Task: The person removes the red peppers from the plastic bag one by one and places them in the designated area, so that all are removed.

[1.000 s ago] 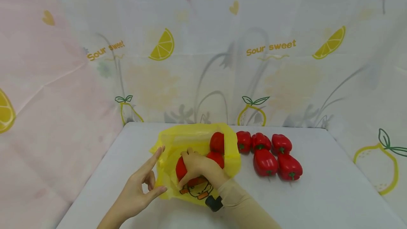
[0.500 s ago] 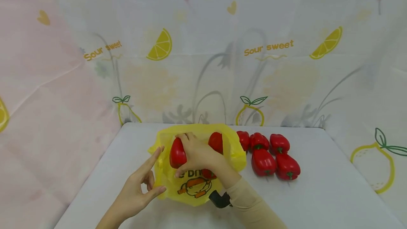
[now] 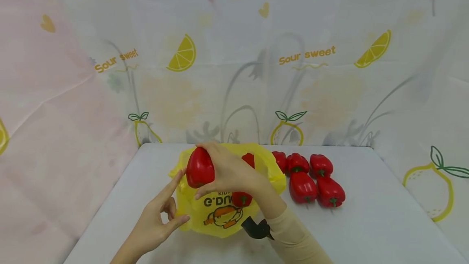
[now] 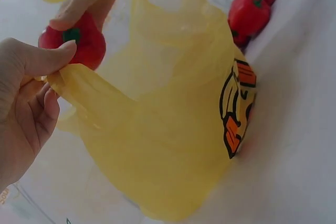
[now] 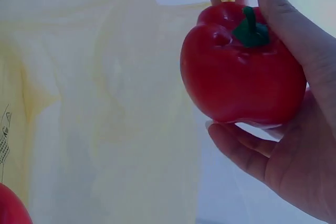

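Observation:
My right hand (image 3: 234,170) grips a red bell pepper (image 3: 199,169) above the mouth of a yellow plastic bag (image 3: 194,211). In the right wrist view this bell pepper (image 5: 241,66) shows its green stem, with thumb and fingers around it. At the bag's left side, my left hand (image 3: 157,215) pinches the bag's edge; the left wrist view shows the thumb pressing the yellow film (image 4: 79,77). Inside the bag a red bell pepper (image 3: 242,199) lies near the printed side, and another red pepper (image 3: 249,159) sits farther back, partly hidden by my right arm.
Right of the bag, several red bell peppers (image 3: 303,188) stand close together on the white table (image 3: 370,223). A black band (image 3: 256,228) sits by my right sleeve. Behind the table hangs a lemon-print cloth (image 3: 234,72).
My right hand has lifted the bell pepper from inside the bag, up and to the left. The left hand stays at the bag's edge. The view has shifted slightly.

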The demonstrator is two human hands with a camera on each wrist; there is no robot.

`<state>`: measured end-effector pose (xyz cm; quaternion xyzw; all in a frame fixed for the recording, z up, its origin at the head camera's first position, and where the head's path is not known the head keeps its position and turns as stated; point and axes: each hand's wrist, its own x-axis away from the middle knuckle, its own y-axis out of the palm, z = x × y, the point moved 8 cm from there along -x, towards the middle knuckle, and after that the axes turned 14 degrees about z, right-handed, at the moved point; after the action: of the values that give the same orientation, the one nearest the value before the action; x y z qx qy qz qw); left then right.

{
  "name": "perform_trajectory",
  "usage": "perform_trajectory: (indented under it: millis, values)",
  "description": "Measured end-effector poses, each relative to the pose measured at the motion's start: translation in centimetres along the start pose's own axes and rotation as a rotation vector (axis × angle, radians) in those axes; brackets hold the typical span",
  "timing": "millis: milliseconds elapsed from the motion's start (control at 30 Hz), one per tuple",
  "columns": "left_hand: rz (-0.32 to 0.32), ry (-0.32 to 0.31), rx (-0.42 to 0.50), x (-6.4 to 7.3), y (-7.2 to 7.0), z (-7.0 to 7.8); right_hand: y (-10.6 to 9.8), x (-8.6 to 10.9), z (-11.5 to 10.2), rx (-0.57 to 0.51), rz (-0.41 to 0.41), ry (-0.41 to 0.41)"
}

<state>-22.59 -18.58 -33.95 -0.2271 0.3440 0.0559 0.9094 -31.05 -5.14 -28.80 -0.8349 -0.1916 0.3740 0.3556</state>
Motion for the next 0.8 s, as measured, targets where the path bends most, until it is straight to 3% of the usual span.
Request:
perform_trajectory:
  millis: [233,400,800]
  values:
    - [-0.002,-0.014,0.013,0.0,-0.2,0.0,-2.2,-0.1,-0.6,-0.063,0.141,-0.006]
    - [0.004,-0.001,0.016,0.1,-0.1,0.0,-3.6,0.0,-1.1,-0.026,0.235,-0.044]
    - [0.011,0.037,0.005,0.2,-0.1,0.0,-6.3,0.2,-2.4,0.051,0.370,-0.132]
